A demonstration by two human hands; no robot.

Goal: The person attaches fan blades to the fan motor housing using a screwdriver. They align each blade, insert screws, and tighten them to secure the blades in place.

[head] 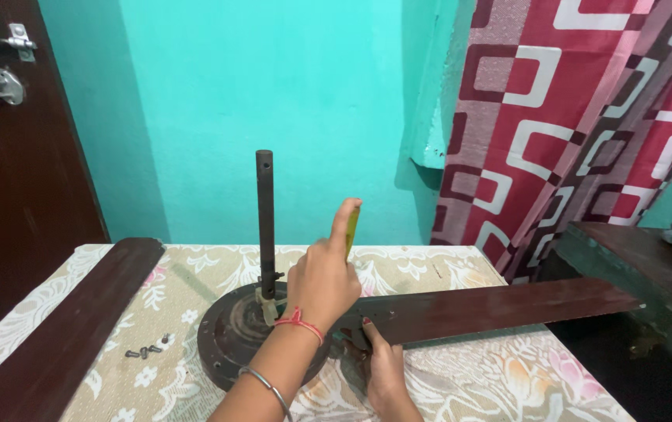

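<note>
Your left hand (322, 285) grips a yellow-handled tool (352, 227) above the fan motor (230, 336) at table centre; your right hand (383, 363) presses flat on the right-reaching blade (500, 306), fingers open.

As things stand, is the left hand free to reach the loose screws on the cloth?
Probably not at once: the left hand grips a yellow tool over the fan motor. The screws lie uncovered left of it.

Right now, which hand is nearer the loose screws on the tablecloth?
Left. The left hand is raised over the fan motor hub, holding a yellow-handled tool, a little right of the screws. The right hand presses the fan blade base, farther right.
</note>
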